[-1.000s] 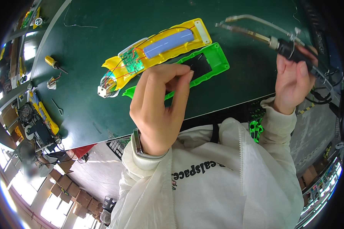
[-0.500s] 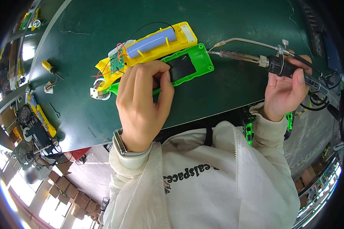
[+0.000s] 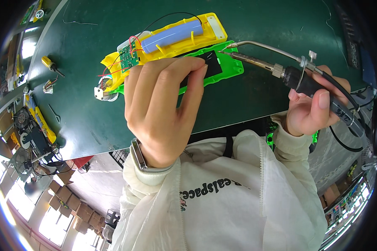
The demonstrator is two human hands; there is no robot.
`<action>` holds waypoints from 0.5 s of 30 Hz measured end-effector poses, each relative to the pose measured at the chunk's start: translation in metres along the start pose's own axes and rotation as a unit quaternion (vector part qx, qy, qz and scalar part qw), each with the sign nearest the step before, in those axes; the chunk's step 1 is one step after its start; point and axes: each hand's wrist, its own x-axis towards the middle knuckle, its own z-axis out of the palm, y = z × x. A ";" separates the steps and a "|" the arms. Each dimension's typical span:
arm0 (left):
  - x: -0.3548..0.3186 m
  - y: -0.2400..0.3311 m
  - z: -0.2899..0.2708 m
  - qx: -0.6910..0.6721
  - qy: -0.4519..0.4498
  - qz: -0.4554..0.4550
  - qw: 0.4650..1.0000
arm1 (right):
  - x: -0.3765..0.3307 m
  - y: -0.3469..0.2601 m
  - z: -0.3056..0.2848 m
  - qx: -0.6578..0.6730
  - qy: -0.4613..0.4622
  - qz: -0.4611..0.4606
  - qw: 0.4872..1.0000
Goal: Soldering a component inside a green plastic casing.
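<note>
My left hand (image 3: 163, 96) bends over a green plastic shell half (image 3: 232, 65), thumb and forefinger pinched together above the black panel (image 3: 212, 62) set in it. Whatever sits between those fingertips is hidden or too small to name. In my right hand (image 3: 318, 104) is a soldering iron (image 3: 295, 77) with a thin curved metal tube clamped along it. The iron's tip hovers over or touches the right end of the green shell; I cannot tell which. Against its far side lies a yellow shell half (image 3: 218, 29) holding a blue cylindrical battery (image 3: 171, 35) and a green circuit board (image 3: 129, 58) with red wires.
A yellow-handled screwdriver (image 3: 50, 63) and a small metallic part (image 3: 49, 87) lie at the left of the green table (image 3: 255, 96). A fan (image 3: 23, 161) stands beyond the left edge. Black cable (image 3: 345, 144) trails from the iron.
The iron's tip has moved left, from the green shell's right edge to over the shell. My left hand has shifted slightly right, its pinch still closed. The whole view has shifted a little.
</note>
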 end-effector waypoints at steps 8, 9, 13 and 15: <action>0.002 -0.006 0.010 0.016 0.005 0.036 0.999 | -0.001 0.003 -0.001 -0.008 -0.047 -0.044 0.998; 0.001 -0.006 0.012 0.007 0.011 0.028 1.000 | 0.000 0.004 -0.002 -0.007 -0.055 -0.043 0.998; -0.003 -0.007 0.015 -0.034 0.023 0.006 0.999 | 0.000 0.005 -0.004 0.012 -0.076 -0.042 0.996; -0.004 -0.008 0.012 -0.042 0.017 0.003 0.999 | -0.001 0.005 -0.004 0.017 -0.071 -0.040 0.997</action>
